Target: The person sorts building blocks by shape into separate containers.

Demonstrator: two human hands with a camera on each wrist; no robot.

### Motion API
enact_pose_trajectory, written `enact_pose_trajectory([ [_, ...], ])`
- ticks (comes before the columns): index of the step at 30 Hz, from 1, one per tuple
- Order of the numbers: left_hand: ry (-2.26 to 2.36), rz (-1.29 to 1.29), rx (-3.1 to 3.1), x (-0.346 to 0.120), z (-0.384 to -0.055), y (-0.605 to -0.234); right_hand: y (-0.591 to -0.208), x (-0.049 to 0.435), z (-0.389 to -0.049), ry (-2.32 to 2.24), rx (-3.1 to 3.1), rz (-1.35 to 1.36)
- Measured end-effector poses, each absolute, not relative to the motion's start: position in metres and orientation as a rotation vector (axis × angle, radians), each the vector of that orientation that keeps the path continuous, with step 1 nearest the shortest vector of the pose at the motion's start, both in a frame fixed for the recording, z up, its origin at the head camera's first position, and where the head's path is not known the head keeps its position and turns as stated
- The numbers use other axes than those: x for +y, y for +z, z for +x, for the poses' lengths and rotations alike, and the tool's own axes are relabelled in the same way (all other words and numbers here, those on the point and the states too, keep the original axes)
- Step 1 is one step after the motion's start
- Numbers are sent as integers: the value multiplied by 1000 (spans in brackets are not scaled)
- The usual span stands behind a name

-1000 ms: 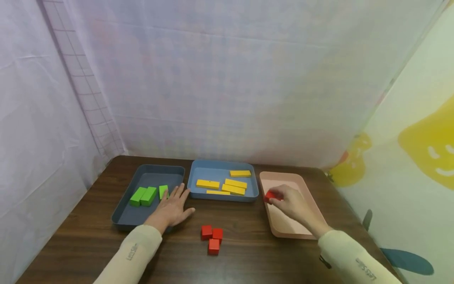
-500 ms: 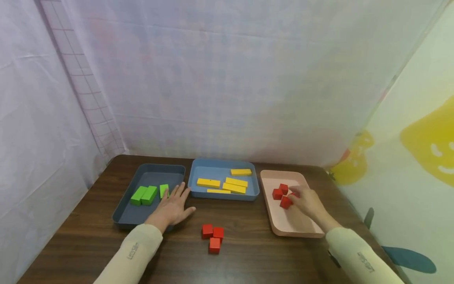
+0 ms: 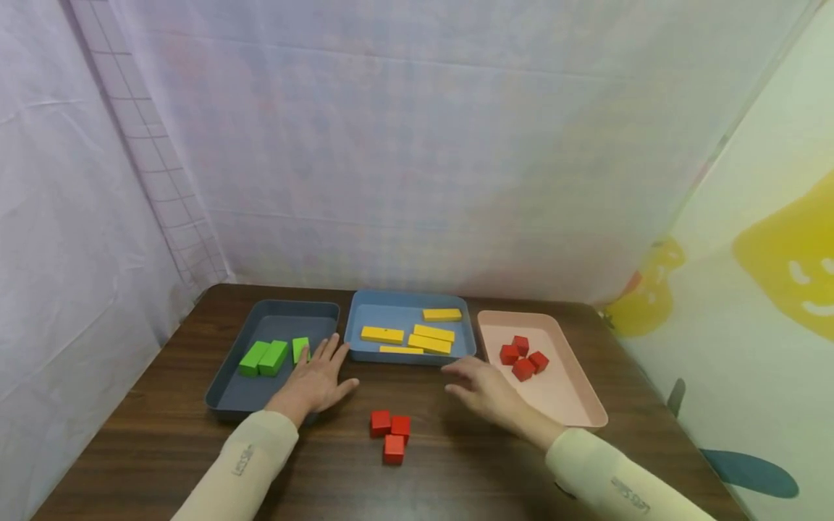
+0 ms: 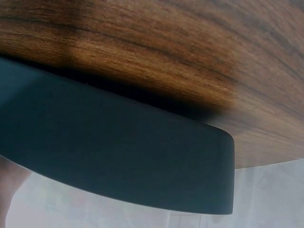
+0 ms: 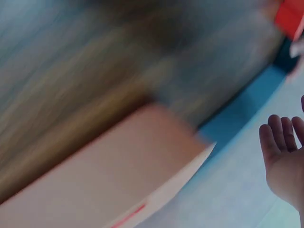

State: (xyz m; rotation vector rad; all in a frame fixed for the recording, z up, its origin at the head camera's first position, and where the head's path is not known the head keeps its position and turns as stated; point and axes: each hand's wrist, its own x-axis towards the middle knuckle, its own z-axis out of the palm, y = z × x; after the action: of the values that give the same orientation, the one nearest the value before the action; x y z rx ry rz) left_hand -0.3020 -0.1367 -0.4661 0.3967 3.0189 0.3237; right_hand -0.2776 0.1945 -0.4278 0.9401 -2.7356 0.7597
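Note:
My left hand (image 3: 314, 378) lies with fingers spread over the right rim of the dark blue tray (image 3: 228, 394), nearest a green block (image 3: 300, 349). Two more green blocks (image 3: 263, 359) sit side by side in that tray. My right hand (image 3: 485, 391) holds nothing and is over the table, left of the pink tray (image 3: 560, 398); its fingers (image 5: 275, 135) show extended in the right wrist view. Several red cubes (image 3: 523, 370) are grouped inside the pink tray. Three red cubes (image 3: 394, 449) stand close together on the table between my hands.
A blue tray (image 3: 399, 304) stands at the back middle with several yellow blocks (image 3: 382, 335) lying in it. The brown wooden table (image 3: 456, 470) meets a white curtain (image 3: 417, 181) behind. A wall with yellow figures is on the right.
My right hand has let go of a red cube in the pink tray and moved left, out over the table. The left hand has stayed in place.

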Motion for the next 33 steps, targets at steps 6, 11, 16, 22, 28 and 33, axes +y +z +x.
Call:
enact_pose_trajectory([
  [6,332,396,3021,-137,-302,-466,-442,158,-262,810,-2751,1263],
  [11,324,396,3021,-137,-302,-467,-451,144,-259,848,-2823,1312],
  [16,325,401,3018,-137,-302,-467,-457,140,-260,836,-2835,1333],
  [22,334,403,3021,-139,-301,-466,-460,138,-262,797,-2844,1349],
  [28,328,418,3020,-139,-301,-468,-453,151,-260,775,-2851,1317],
  [33,343,432,3029,-139,-302,-468,-430,185,-267,814,-2769,1073],
])
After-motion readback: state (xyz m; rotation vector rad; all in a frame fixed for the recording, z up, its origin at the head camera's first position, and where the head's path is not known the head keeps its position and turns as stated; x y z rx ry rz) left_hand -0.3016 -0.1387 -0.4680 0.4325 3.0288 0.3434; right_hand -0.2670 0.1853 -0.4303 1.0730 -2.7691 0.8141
